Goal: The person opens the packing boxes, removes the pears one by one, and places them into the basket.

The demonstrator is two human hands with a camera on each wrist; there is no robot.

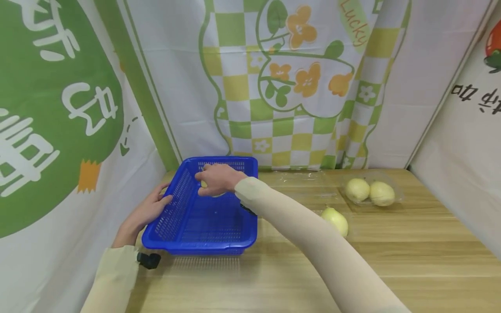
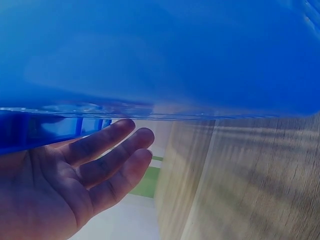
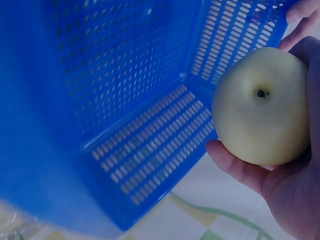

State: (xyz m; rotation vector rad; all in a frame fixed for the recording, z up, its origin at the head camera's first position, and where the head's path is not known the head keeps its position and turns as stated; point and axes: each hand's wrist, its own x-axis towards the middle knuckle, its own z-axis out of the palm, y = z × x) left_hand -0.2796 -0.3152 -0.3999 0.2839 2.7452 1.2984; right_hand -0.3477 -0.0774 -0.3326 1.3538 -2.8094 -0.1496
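Observation:
My right hand (image 1: 217, 179) holds a round pale yellow-green pear (image 3: 260, 107) over the inside of a blue plastic basket (image 1: 213, 226), near its far end. In the right wrist view the thumb and fingers wrap the pear, its dimpled end facing the camera. At the basket's left rim is my left hand (image 1: 150, 208), with the thumb over the edge. The left wrist view shows several fingers (image 2: 115, 175) loosely bent on the outer side, below the rim. No other pear shows on the basket's visible floor.
On the wooden table (image 1: 391, 252), right of the basket, a single pear (image 1: 335, 221) lies below my right forearm. Behind it, two pears (image 1: 369, 192) sit in a clear plastic tray. Another clear tray (image 1: 305, 182) is near the back curtain (image 1: 274, 126).

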